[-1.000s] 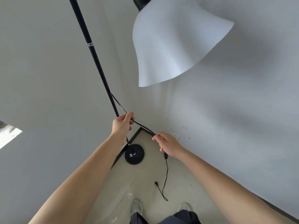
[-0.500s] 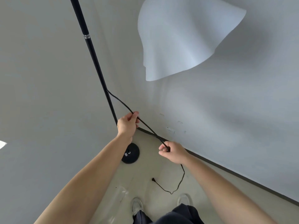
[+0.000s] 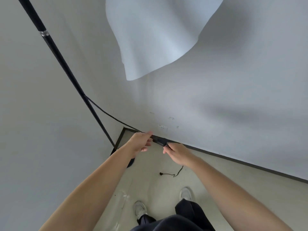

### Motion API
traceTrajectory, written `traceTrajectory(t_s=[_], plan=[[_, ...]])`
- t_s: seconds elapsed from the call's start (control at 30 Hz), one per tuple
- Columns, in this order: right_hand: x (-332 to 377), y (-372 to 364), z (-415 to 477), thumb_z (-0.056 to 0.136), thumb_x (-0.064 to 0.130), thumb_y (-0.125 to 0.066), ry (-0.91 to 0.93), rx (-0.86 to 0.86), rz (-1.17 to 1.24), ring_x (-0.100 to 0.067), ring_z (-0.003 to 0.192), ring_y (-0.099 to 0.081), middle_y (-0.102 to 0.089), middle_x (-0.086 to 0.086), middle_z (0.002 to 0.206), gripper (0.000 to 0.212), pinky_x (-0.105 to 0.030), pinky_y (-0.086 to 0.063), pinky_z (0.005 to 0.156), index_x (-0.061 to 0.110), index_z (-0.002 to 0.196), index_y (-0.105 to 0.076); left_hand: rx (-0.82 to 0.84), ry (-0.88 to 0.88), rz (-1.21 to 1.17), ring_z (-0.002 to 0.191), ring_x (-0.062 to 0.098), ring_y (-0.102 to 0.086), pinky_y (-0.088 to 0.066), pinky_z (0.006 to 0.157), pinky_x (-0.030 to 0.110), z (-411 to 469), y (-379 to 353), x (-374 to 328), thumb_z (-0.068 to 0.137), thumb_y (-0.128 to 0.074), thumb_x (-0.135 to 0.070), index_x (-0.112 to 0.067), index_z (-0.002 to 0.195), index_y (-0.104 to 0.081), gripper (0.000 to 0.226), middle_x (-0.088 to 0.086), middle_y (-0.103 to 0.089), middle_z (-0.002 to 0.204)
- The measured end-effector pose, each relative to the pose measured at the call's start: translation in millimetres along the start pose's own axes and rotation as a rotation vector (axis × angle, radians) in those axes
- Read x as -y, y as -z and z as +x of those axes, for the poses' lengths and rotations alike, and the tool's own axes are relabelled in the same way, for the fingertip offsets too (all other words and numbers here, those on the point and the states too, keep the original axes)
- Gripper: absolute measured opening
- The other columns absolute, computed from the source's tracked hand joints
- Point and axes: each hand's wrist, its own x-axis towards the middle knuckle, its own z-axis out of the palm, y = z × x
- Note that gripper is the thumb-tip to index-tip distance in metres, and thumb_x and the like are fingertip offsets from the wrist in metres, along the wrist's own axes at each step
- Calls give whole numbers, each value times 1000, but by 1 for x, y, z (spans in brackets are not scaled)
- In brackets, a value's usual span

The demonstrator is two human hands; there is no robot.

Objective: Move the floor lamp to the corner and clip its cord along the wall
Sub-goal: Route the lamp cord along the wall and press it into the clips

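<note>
Lamp: the black pole (image 3: 66, 67) is seen slanting from the upper left down into the corner, where two grey walls (image 3: 216, 105) meet; the white shade (image 3: 155, 30) hangs at the top of the view
Base: mostly hidden behind the left forearm, only a dark edge (image 3: 130, 161) is seen on the floor (image 3: 158, 189) in the corner
Cord: the cord (image 3: 106, 112) is seen leaving the pole partway up and running down to the right into the hands, in front of the wall; past the right hand it drops to the floor, where the plug (image 3: 161, 173) lies loose
Switch: a black inline block (image 3: 159, 141) on the cord is held between the two hands, close to the dark skirting (image 3: 233, 159)
Left hand: the left hand (image 3: 141, 142) is pinched on the cord at the block's left end, the other fingers loosely curled
Right hand: the right hand (image 3: 177, 154) is closed on the cord at the block's right end, thumb and forefinger pressed together
Person: grey shoes (image 3: 140, 210) and dark trousers (image 3: 175, 222) are seen at the bottom
</note>
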Motion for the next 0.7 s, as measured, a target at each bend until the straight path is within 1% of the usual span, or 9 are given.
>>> traceTrajectory(t_s=[0.1,0.17,0.2,0.3,0.37,0.5,0.57,0.63,0.7], plan=[[-5,-9,-2,100,42,-33,9,-5,9,-17,57,-52,-53,4,63,39,-33,-38,59,26,96,-68,27,47,-9,89,17,-61,-48,69,31,17,-23,9,88,-65,-47,-8,115,-55,48,7,-67,107],[-10,-14,-3,102,43,-31,-7,2,19,-15,55,-51,-51,5,61,41,-32,-37,58,26,100,-67,12,75,-105,85,19,-61,-47,65,32,28,-34,16,83,-74,-38,-13,119,-40,56,12,-69,106],[-13,-16,-3,102,45,-31,-20,3,30,-14,55,-51,-51,5,61,40,-32,-37,58,27,101,-67,-6,80,-123,83,21,-63,-50,68,34,34,-38,20,81,-77,-33,-13,120,-37,59,13,-70,103],[-26,-18,-1,97,49,-36,-64,-22,83,-17,58,-49,-50,4,63,40,-34,-37,60,19,95,-62,-128,35,-140,72,19,-64,-54,85,39,51,-45,26,76,-82,-25,-9,119,-47,58,10,-70,99],[-39,-15,0,97,48,-39,-99,-58,124,-15,56,-49,-51,9,61,40,-32,-38,59,16,95,-63,-227,9,-226,70,17,-64,-56,88,38,61,-43,21,76,-83,-19,-6,117,-54,52,6,-67,98],[-76,-5,-3,102,48,-39,-168,-116,107,-4,51,-48,-48,16,55,42,-24,-36,55,17,98,-68,-383,-13,-366,75,16,-65,-55,75,27,78,-27,3,77,-81,-12,-8,119,-58,48,8,-67,108],[-88,-1,-3,102,48,-38,-195,-130,104,-4,53,-48,-49,13,57,39,-24,-36,56,21,101,-66,-425,-7,-420,69,15,-62,-55,73,27,85,-23,-3,78,-81,-11,-9,117,-59,45,8,-67,106],[-91,4,3,102,46,-37,-173,-136,118,-8,55,-48,-49,7,59,34,-28,-37,58,25,104,-64,-386,38,-484,64,15,-58,-56,70,29,88,-29,-6,81,-78,-11,-4,116,-62,39,8,-68,92],[-88,9,11,103,43,-36,-95,-135,135,-9,54,-48,-48,5,58,32,-33,-38,60,27,106,-64,-261,98,-512,67,14,-59,-51,64,29,89,-42,-4,87,-73,-14,-1,114,-66,31,5,-67,83]])
